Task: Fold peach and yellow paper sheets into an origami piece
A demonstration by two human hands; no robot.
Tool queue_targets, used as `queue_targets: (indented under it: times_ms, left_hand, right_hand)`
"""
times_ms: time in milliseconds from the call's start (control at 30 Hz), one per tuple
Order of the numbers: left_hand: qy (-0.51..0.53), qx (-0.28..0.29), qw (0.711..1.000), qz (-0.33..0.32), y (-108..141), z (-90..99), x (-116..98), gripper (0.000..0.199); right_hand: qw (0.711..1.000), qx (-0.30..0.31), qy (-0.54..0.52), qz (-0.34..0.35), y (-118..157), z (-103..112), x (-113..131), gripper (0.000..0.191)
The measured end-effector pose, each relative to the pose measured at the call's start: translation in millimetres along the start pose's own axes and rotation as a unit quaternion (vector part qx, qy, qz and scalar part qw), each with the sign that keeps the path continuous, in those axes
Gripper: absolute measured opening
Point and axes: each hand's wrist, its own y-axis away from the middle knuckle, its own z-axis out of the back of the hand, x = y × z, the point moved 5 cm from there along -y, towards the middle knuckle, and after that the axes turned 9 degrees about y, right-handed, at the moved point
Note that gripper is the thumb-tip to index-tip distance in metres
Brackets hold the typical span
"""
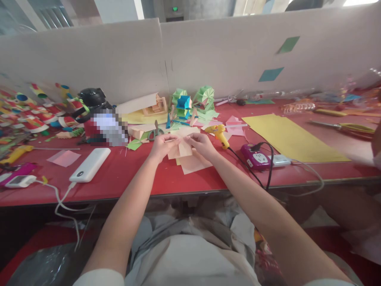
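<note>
Both of my hands hold one cream sheet of paper [185, 149] over the red table. My left hand [163, 147] pinches its left side, and my right hand [201, 143] pinches it on the right, with the fingertips close together. Beneath it lie more cream paper sheets [195, 163]. Scissors [156, 132] with grey-green handles rest just beyond my left hand. To the right of my right hand lies a yellow hot glue gun [219, 133]. Green and blue folded-paper pieces [183, 104] stand behind the sheets.
A white power bank [90, 165] with cables lies left, near a phone [108, 127] with a blurred screen. Right are a purple power strip [255, 157] and a large yellow sheet [294, 137]. Paper crafts [35, 107] crowd the far left. A white partition [223, 59] runs behind; another person's arm [357, 153] is blurred.
</note>
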Motion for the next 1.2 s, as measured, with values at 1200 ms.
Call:
queue_targets:
  times_ms: [1200]
  left_hand:
    - [-0.071, 0.040, 0.996, -0.040, 3, -7.0, -6, 0.024]
  right_hand:
    - [0.991, -0.031, 0.123, 0.044, -2, 8, 3, 0.041]
